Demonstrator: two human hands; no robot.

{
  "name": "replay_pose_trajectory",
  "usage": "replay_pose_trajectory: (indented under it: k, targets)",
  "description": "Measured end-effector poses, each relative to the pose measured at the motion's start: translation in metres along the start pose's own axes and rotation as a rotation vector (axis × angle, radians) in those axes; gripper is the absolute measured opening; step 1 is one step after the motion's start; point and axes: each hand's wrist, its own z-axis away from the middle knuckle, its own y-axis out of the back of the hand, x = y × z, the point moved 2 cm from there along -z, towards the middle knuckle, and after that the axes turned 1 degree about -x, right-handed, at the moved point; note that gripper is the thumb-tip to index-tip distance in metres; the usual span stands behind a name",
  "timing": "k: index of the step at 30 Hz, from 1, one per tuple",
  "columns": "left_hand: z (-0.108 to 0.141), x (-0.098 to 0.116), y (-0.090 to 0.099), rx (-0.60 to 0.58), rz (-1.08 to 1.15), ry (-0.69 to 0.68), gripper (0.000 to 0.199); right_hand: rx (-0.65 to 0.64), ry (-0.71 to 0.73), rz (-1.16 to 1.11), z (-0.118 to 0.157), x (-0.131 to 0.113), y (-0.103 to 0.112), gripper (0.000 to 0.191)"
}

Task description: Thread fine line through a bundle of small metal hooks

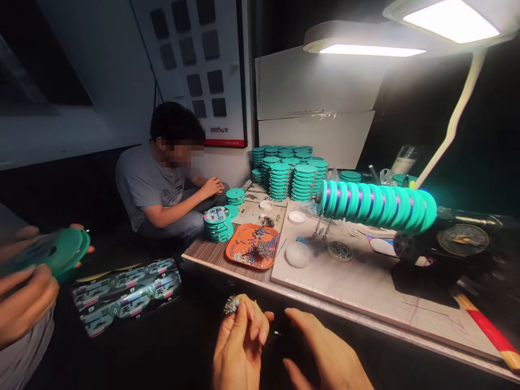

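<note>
Lamplit worktop [357, 292] at right: I judge the green spools [279, 181] stacked far back done, loose parts [273, 245] in the orange tray [251, 264] remaining. Near centre, my left hand [244, 341] pinches a metal bunch [231, 305]; my right hand [331, 349] is spread, empty.

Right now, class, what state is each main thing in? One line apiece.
Left hand, closed around a metal cluster
Right hand, open, fingers apart
Lamps, lit
Stacked spools, lying flat
Mounted spools, standing on edge
Far-left spool, in a co-worker's hands
Tray, partly filled
Round dish, filled
Label sheet, spread out
</note>
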Motion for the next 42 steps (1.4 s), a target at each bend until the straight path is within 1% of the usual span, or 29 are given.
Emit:
replay_pose_trajectory:
  k: [5,9,11,14,16,19,21,24,27,28,29,30,32,33,34,35,36,37,38,40,42]
  targets:
    - [0.002,-0.001,0.002,-0.006,-0.002,0.021,0.028,-0.044,-0.071,-0.086,-0.003,0.0,0.005,0.029]
    - [0.005,-0.003,-0.003,-0.042,0.013,0.048,0.031,-0.042,-0.078,-0.16,-0.005,0.0,0.001,0.022]
    - [0.007,-0.004,-0.004,-0.033,0.028,0.052,0.033,-0.03,-0.033,-0.142,-0.005,-0.002,-0.003,0.017]
    - [0.008,-0.004,-0.004,-0.007,0.028,0.05,0.03,-0.005,0.062,-0.072,-0.005,-0.005,-0.009,0.03]
    - [0.007,-0.003,-0.003,-0.036,0.005,0.071,0.029,0.002,0.117,-0.051,-0.005,-0.007,-0.011,0.037]
    - [0.005,0.0,-0.001,-0.133,-0.038,0.147,0.029,0.018,0.196,-0.051,-0.008,-0.009,-0.011,0.038]
    - [0.003,0.003,0.001,-0.173,-0.092,0.164,0.029,0.014,0.2,-0.061,-0.01,-0.008,-0.012,0.038]
    - [0.001,0.004,0.003,-0.185,-0.162,0.153,0.028,-0.005,0.187,-0.063,-0.013,-0.008,-0.014,0.039]
    - [0.002,0.004,0.002,-0.222,-0.137,0.24,0.03,0.058,0.262,-0.041,-0.015,-0.012,-0.013,0.044]
    - [0.002,0.006,0.0,-0.224,-0.118,0.269,0.031,0.078,0.29,-0.031,-0.015,-0.013,-0.012,0.046]
    - [0.002,0.01,-0.001,-0.205,-0.098,0.268,0.033,0.084,0.316,-0.021,-0.014,-0.014,-0.011,0.048]
    - [0.0,0.017,-0.002,-0.164,-0.077,0.22,0.035,0.073,0.34,-0.011,-0.014,-0.014,-0.008,0.05]
    - [-0.004,0.034,-0.002,-0.037,-0.057,0.015,0.04,0.028,0.38,0.0,-0.012,-0.012,-0.002,0.051]
    - [-0.007,0.041,-0.001,0.016,-0.074,-0.084,0.039,0.006,0.389,0.007,-0.012,-0.01,0.001,0.051]
    - [-0.009,0.044,0.0,0.045,-0.117,-0.128,0.035,-0.004,0.382,0.008,-0.012,-0.007,0.005,0.049]
    - [-0.011,0.042,0.001,0.04,-0.182,-0.103,0.031,0.002,0.349,0.003,-0.012,-0.004,0.008,0.046]
    - [-0.013,0.036,0.002,-0.009,-0.249,-0.019,0.031,0.02,0.296,-0.007,-0.012,-0.002,0.01,0.039]
    - [-0.014,0.027,0.004,-0.069,-0.307,0.078,0.036,0.045,0.23,-0.024,-0.012,0.0,0.011,0.031]
    - [-0.014,0.016,0.006,-0.124,-0.344,0.147,0.039,0.077,0.164,-0.043,-0.011,0.002,0.011,0.024]
    - [-0.012,-0.003,0.011,-0.177,-0.384,0.191,0.04,0.136,0.066,-0.076,-0.009,0.003,0.008,0.017]
    - [-0.01,-0.016,0.015,-0.18,-0.409,0.192,0.04,0.146,0.047,-0.073,-0.005,0.0,0.003,0.015]
